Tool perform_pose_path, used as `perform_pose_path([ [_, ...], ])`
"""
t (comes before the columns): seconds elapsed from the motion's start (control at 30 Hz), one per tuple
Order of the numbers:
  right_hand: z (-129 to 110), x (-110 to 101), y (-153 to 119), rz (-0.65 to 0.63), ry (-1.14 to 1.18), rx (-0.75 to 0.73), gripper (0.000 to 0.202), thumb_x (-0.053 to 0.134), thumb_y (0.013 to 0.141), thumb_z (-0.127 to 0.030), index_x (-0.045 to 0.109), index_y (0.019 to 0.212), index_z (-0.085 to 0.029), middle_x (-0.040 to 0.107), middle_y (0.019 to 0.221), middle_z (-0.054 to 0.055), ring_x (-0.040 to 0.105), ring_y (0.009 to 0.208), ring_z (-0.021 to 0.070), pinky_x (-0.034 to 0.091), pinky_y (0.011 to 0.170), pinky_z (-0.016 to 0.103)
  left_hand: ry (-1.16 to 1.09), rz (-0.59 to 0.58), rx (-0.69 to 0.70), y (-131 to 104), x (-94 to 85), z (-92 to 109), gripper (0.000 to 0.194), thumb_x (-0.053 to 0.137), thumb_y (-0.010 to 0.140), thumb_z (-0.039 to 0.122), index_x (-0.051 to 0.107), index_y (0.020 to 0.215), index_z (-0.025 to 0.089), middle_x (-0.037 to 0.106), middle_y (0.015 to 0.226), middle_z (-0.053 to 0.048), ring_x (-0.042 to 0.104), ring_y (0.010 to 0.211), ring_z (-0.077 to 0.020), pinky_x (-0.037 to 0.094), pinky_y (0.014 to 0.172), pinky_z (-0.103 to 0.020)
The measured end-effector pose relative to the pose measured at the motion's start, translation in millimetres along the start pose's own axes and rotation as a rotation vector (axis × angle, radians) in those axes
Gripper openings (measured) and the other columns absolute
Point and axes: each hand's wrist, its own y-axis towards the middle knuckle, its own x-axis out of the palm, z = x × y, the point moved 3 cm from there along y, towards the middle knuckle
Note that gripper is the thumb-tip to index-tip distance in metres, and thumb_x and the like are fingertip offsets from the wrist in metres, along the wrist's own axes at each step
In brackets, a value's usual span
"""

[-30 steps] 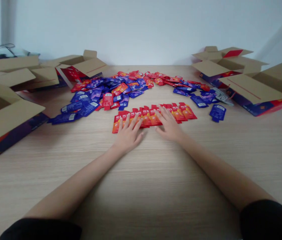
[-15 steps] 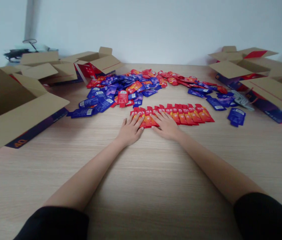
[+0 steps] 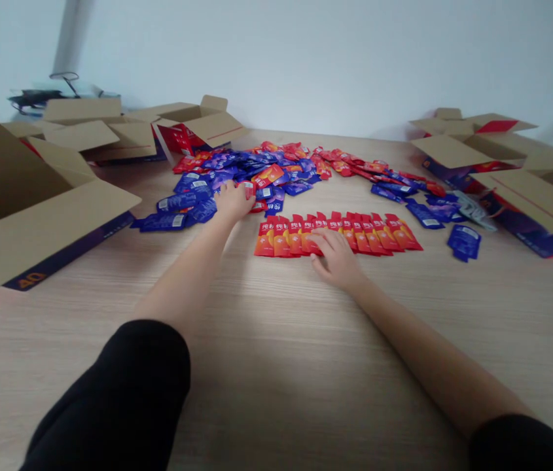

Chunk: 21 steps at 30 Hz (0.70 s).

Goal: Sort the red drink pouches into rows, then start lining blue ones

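A row of overlapping red-and-orange sachets (image 3: 283, 241) lies flat on the table in front of me. My right hand (image 3: 339, 260) rests at the near edge of the row's middle, fingers apart and slightly bent, the fingertips over the sachets. Farther out and to the left, my left hand (image 3: 233, 201) reaches over the loose pile, close to a red sachet (image 3: 249, 190) with a white label. Its fingers are stretched forward and partly hidden by the back of the hand. Blue sachets (image 3: 197, 203) lie just left of it.
Open cardboard boxes stand on both sides: a large near-left box (image 3: 60, 235), a back-left box (image 3: 207, 127) and a right box (image 3: 526, 196). More red sachets (image 3: 345, 160) spread along the back. A few blue sachets (image 3: 464, 242) lie at right, near a whitish bundle (image 3: 475, 210).
My left hand has left the row's left end and moved forward and left to the pile. My right hand has drawn back slightly towards me, its fingers more bent.
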Motion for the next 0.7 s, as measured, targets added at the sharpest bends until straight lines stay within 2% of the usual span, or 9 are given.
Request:
perform_pose_path([
  [0.13, 4.5, -2.6, -0.4, 0.04, 0.048, -0.022, 0.038, 0.042, 0.095, -0.025, 0.06, 0.126, -0.013, 0.059, 0.128, 0.017, 0.052, 0.121, 0.0276, 0.042, 0.105, 0.043, 0.052, -0.172, -0.017, 30.1, 17.6, -4.7, 0.061, 0.048, 0.093, 0.053, 0.059, 0.134, 0.009, 0.056, 0.136, -0.025, 0.053, 0.122, -0.0409, 0.045, 0.098, -0.049],
  [0.27, 8.2, -4.2, -0.9, 0.035, 0.083, -0.009, 0.036, 0.042, 0.095, -0.025, 0.06, 0.125, -0.016, 0.058, 0.128, 0.016, 0.052, 0.122, 0.0276, 0.041, 0.106, 0.044, 0.094, -0.263, 0.001, 46.1, 20.8, -8.0, 0.055, 0.056, 0.089, 0.044, 0.065, 0.126, 0.004, 0.064, 0.127, -0.025, 0.059, 0.117, -0.0391, 0.047, 0.096, -0.041],
  [0.33, 8.7, -3.4, -0.6, 0.029, 0.095, 0.001, 0.036, 0.043, 0.095, -0.025, 0.06, 0.125, -0.017, 0.057, 0.128, 0.016, 0.051, 0.123, 0.0284, 0.041, 0.106, 0.045, 0.109, -0.298, -0.004, 52.5, 20.1, -6.5, 0.059, 0.055, 0.09, 0.048, 0.063, 0.13, 0.006, 0.063, 0.13, -0.024, 0.059, 0.119, -0.0391, 0.047, 0.097, -0.042],
  [0.5, 8.0, -1.1, -0.6, 0.078, 0.098, -0.045, 0.029, 0.046, 0.093, -0.02, 0.063, 0.117, -0.015, 0.058, 0.123, 0.017, 0.054, 0.114, 0.0291, 0.045, 0.098, 0.046, 0.139, -0.322, -0.064, 63.9, 23.0, 7.9, 0.081, 0.05, 0.086, 0.07, 0.056, 0.141, 0.01, 0.053, 0.143, -0.026, 0.052, 0.128, -0.0466, 0.043, 0.101, -0.056],
  [0.57, 8.7, -0.7, -1.3, 0.091, 0.094, -0.053, 0.027, 0.047, 0.093, -0.019, 0.064, 0.113, -0.014, 0.057, 0.124, 0.018, 0.054, 0.114, 0.0293, 0.045, 0.097, 0.046, 0.148, -0.319, -0.064, 65.7, 23.8, 13.6, 0.078, 0.055, 0.085, 0.065, 0.055, 0.142, 0.012, 0.053, 0.144, -0.025, 0.05, 0.13, -0.0466, 0.043, 0.102, -0.056],
  [0.7, 11.6, 0.8, -3.0, 0.091, 0.1, -0.034, 0.024, 0.048, 0.092, -0.017, 0.065, 0.109, -0.017, 0.057, 0.125, 0.016, 0.053, 0.116, 0.0288, 0.045, 0.099, 0.046, 0.159, -0.302, -0.04, 63.5, 19.4, 18.9, 0.069, 0.065, 0.082, 0.05, 0.059, 0.138, 0.01, 0.058, 0.137, -0.026, 0.055, 0.125, -0.0417, 0.048, 0.098, -0.047],
])
